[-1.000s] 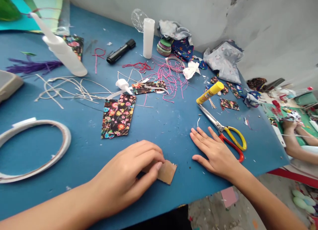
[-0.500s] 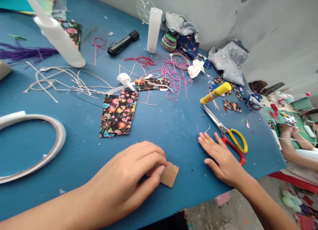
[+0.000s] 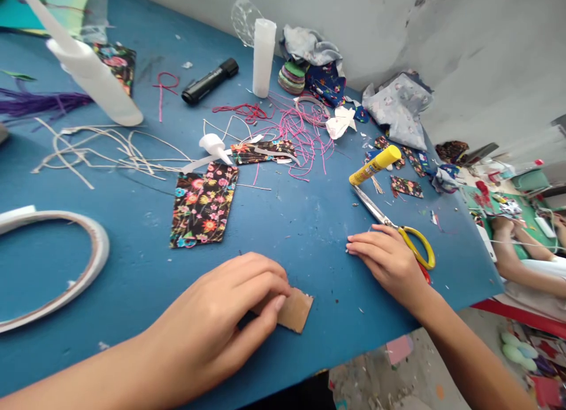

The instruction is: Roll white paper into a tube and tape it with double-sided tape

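My left hand [image 3: 230, 315] rests low on the blue table, its fingers curled over a small piece of brown cardboard [image 3: 297, 311] that sticks out past the thumb and fingertips. To the right, my right hand [image 3: 389, 262] lies on the tabletop with fingers stretched out, the thumb hidden beneath them. It partly covers the scissors [image 3: 415, 245], which have one yellow and one red handle. A tiny white bit shows by its fingertips. Beyond the scissors' tip leans a yellow glue stick [image 3: 375, 164]. A floral fabric-covered piece [image 3: 204, 205] lies ahead of my left hand.
A tape roll [image 3: 101, 251] lies at left. White glue bottles [image 3: 95, 85] [image 3: 264, 59], a black marker [image 3: 210, 81], tangled pink cord [image 3: 303, 127], white cord [image 3: 124, 144] and fabric scraps [image 3: 395, 106] spread toward the wall. Another person's arm [image 3: 522, 262] is at far right.
My right hand has drawn its spread fingers together and tucked the thumb under, covering more of the red scissor handle. The left hand keeps its hold on the cardboard. The view has shifted slightly.
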Tool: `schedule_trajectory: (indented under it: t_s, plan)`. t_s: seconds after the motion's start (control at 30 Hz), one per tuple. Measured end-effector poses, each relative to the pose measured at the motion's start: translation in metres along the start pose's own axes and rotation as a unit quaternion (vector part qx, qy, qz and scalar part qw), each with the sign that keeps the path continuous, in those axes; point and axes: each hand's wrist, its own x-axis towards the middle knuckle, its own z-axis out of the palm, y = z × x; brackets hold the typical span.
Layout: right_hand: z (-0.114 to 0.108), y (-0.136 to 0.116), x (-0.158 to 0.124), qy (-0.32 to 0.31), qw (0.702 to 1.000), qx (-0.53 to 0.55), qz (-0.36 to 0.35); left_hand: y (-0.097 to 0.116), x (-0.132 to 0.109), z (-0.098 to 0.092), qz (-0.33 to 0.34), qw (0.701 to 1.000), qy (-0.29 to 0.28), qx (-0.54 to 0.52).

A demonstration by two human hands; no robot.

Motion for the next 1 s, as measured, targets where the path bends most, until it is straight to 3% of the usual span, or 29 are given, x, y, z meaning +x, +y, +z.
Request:
schedule_trajectory:
  t_s: [0.23, 1.0]
  plan:
    - [0.010, -0.002, 0.005, 0.035, 0.999, -0.017, -0.013, -0.001, 0.001, 0.001, 0.004, 1.000, 0.001, 0.004]
    - [0.013, -0.003, 0.006, 0.000, 0.999, -0.015, -0.034, 0.000, -0.001, 0.002, -0.008, 1.000, 0.003, 0.005]
